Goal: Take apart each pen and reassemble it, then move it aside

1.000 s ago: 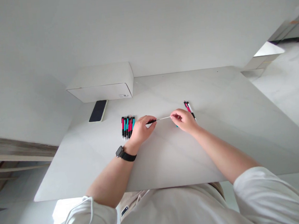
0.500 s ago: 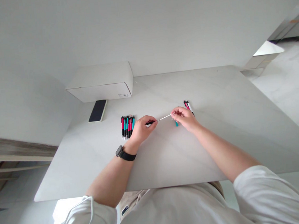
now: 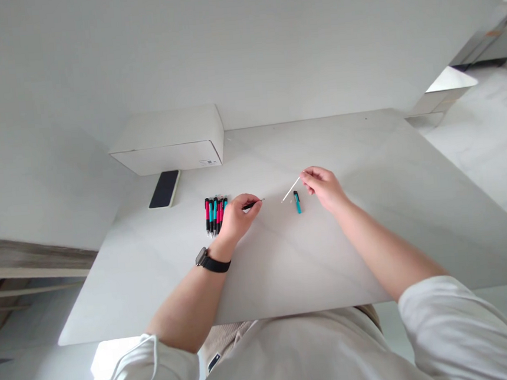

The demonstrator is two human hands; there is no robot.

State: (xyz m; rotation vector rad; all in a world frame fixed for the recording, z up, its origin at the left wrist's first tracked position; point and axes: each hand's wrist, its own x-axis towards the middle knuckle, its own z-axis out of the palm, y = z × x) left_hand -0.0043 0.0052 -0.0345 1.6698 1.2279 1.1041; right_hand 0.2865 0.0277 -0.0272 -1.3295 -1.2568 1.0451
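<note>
My left hand (image 3: 237, 216) is closed on a black lower pen barrel (image 3: 249, 205), its tip pointing right. Pinched in the fingers of my right hand (image 3: 323, 185) is a thin white pen refill (image 3: 291, 189), slanting down to the left, apart from the barrel. A teal upper pen barrel (image 3: 298, 202) with a black clip lies on the table between my hands. Beside my left hand is a row of several red, teal and black pens (image 3: 214, 216), partly covered by that hand.
A long white box (image 3: 166, 157) stands against the wall at the back left of the white table (image 3: 287, 270). In front of it lies a dark-screened phone (image 3: 165, 189).
My right hand has moved up and right, pulling the refill away from the black barrel. The teal barrel now shows fully; the pens by my right hand have gone behind it.
</note>
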